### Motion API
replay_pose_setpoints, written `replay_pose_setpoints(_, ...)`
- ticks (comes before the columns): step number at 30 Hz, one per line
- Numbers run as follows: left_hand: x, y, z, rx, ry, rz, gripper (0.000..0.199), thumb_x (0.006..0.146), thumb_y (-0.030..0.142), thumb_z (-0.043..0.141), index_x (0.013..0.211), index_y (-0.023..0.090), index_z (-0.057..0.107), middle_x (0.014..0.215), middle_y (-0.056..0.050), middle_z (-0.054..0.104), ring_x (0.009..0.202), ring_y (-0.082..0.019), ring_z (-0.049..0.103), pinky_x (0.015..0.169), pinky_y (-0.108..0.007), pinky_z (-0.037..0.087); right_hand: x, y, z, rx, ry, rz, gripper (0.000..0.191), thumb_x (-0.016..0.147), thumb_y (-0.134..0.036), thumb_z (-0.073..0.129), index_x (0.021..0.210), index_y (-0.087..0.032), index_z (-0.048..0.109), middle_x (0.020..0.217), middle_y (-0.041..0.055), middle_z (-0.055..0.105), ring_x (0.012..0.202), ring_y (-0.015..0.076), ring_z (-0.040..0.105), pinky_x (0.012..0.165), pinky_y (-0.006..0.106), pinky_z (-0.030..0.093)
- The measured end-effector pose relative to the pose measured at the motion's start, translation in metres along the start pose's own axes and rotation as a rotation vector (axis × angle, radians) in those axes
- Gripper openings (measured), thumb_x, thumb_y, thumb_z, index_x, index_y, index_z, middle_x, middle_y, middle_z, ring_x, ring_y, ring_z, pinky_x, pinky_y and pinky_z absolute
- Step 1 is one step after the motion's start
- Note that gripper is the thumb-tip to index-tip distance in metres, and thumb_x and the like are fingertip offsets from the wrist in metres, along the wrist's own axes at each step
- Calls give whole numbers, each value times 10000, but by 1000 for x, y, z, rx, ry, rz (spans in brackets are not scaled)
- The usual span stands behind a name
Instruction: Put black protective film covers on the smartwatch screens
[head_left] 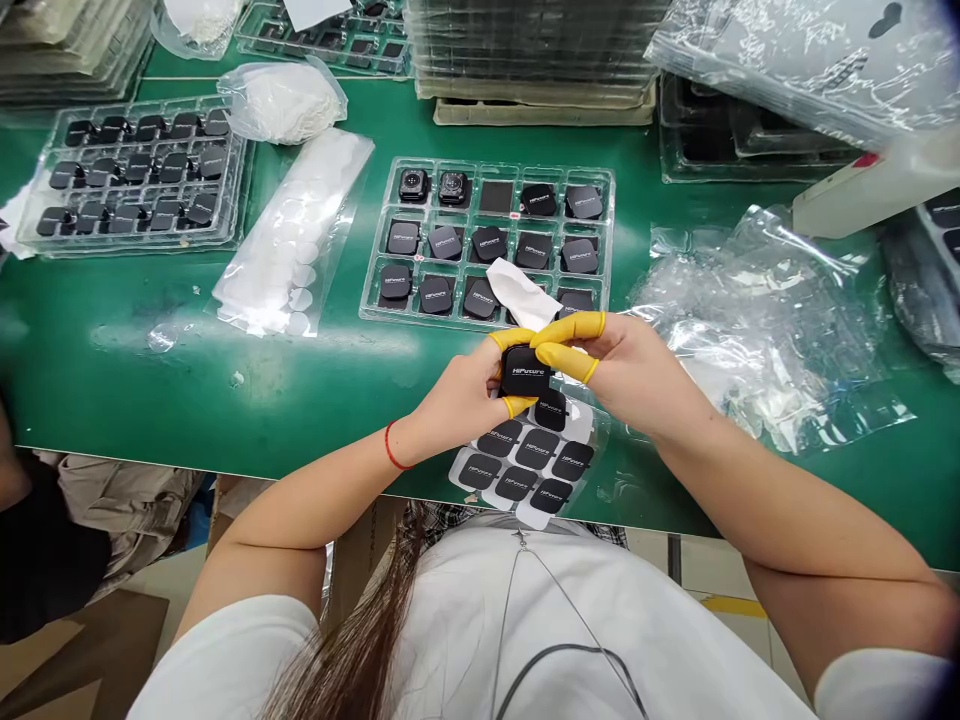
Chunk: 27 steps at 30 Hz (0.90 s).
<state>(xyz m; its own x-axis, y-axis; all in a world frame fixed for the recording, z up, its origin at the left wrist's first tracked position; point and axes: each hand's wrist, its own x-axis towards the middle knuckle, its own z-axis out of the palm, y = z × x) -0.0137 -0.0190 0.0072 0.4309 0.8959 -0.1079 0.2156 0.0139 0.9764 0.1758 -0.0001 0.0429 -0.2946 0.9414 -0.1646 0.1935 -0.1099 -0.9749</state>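
The left hand (461, 395) grips a black square HiFuture piece (524, 371) between fingers in yellow finger cots (519, 405), while the right hand (630, 372) pinches narrowly at its upper right edge. Just below, a white backing sheet (525, 505) of similar black pieces lies partly under the hands on the green bench mat (150, 400). Ahead, a clear compartment tray (487, 240) holds more black squares, and a white wipe (521, 293) lies across its near edge. Farther left are a second tray (139, 175) of black pieces and a clear bag of white discs (296, 235). Crumpled plastic (750, 330) lies right; cardboard (75, 660) sits on the floor below the bench.
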Motion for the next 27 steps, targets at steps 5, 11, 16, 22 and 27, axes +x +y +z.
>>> replay_pose_setpoints(5,0,1,-1,18,-22,-4,548,782,220,692,1292,242,494,1044,-18,684,756,-114,660,667,-227,526,0,0,0,-61,-1,-17,131,811,-362,721,833,-234,737,877,23,718,835,196,650,818,373,527)
replay_pose_setpoints(11,0,2,-1,13,-33,-10,536,789,225,684,1288,238,486,1042,-20,690,768,-122,669,683,-242,531,0,-1,1,-101,9,-21,104,815,-335,706,825,-237,738,879,21,717,828,190,640,802,362,525)
replay_pose_setpoints(16,0,4,-1,14,-33,-9,522,796,231,681,1280,231,486,1022,-19,691,757,-122,670,673,-242,532,-2,-3,1,-146,22,-35,113,817,-338,688,825,-231,722,860,23,710,805,192,636,770,361,523)
replay_pose_setpoints(22,1,0,-1,-5,-28,-13,533,794,231,686,1286,248,480,1003,-11,688,757,-125,675,652,-233,528,-4,3,3,-527,153,-302,146,880,-338,617,913,-233,713,901,56,699,850,236,630,807,420,488)
replay_pose_setpoints(27,1,-3,-1,-53,-38,18,530,767,171,679,1259,259,503,1088,-21,686,799,-124,676,653,-222,512,-4,8,12,-716,58,-346,435,812,-418,702,1188,-206,649,994,85,695,888,282,622,813,439,477)
